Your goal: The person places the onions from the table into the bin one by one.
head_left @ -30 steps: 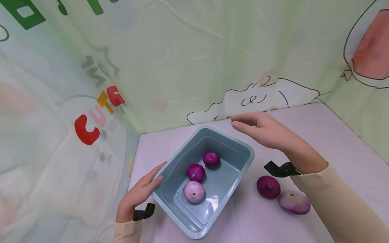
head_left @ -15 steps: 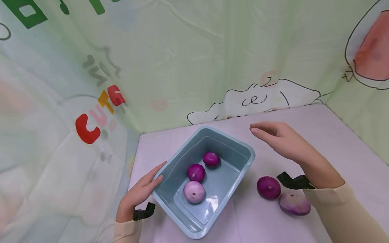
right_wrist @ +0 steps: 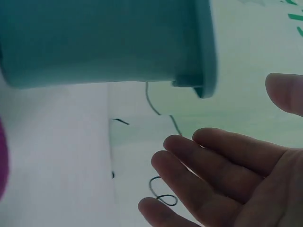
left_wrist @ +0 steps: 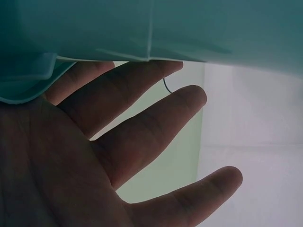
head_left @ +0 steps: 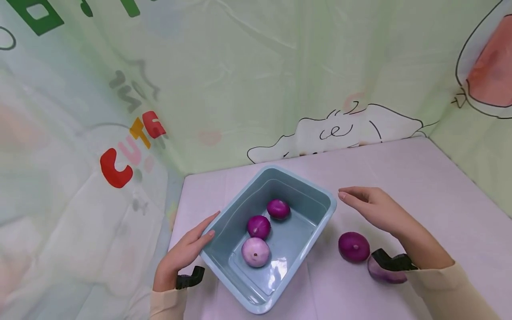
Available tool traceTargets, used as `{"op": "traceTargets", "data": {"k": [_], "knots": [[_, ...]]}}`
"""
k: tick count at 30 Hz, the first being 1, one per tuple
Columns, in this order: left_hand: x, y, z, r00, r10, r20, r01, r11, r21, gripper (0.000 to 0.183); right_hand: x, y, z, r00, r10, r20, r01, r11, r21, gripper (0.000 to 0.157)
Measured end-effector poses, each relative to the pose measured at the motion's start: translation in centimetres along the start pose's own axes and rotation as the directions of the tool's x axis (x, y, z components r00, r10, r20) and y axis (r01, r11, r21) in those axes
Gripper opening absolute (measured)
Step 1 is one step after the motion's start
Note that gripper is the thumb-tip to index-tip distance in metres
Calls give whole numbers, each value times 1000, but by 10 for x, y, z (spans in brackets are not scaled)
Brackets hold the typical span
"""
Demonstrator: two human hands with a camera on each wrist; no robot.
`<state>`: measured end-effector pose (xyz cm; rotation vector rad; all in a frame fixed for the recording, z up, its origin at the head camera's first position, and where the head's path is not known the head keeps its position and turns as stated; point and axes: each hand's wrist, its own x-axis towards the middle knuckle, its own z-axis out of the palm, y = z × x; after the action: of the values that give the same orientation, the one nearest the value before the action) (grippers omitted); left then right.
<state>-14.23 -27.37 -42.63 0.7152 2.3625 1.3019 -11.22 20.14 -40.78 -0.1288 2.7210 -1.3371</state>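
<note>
A light blue plastic basin (head_left: 294, 249) sits at an angle on the table, with three round red onions in it. Two of these onions (head_left: 259, 227) are deep purple, and the nearest onion (head_left: 256, 252) is pale lilac. My left hand (head_left: 182, 249) holds the basin's left rim, thumb over the edge and fingers along the outer wall; the left wrist view shows those fingers (left_wrist: 147, 127) spread below it. Off the basin's right corner, my right hand (head_left: 376, 206) is in the air with loosely bent fingers and holds nothing. The right wrist view shows the basin's outer wall (right_wrist: 104, 42) beyond its fingertips.
Right of the basin lie a dark purple onion (head_left: 354, 247) and a paler onion (head_left: 386, 272), partly hidden by the right wrist's black strap (head_left: 394, 261) and sleeve. A pale cloth covers the table (head_left: 396, 169). Printed curtains (head_left: 240, 89) hang behind and at the sides.
My right hand has moved from behind the basin's far right corner to the right and toward me, and its wrist now overlaps the paler onion. The left hand and basin have stayed put.
</note>
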Motion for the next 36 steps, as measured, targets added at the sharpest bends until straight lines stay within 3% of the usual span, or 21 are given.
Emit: {"op": "traceTargets", "data": {"k": [8,18,22,30,36], "knots": [[-2,0,-1,1000,-6,15,6,1000,-18,51,-9,19,24,997,-36,75,39,998,-38,65],[-1,2,0,1000,5,2,-5,1000,-9,51,-18,42,47,990,37,139,-24,995,-98,78],[-1,4,0,1000,6,-2,-6,1000,-9,51,-23,48,53,988,58,146,-39,991,-126,88],[0,3,0,1000,6,-7,-6,1000,-7,51,-28,58,61,987,12,162,14,988,-157,97],[-1,4,0,1000,7,-6,-7,1000,-6,51,-29,63,65,976,51,213,-5,978,-210,103]]}}
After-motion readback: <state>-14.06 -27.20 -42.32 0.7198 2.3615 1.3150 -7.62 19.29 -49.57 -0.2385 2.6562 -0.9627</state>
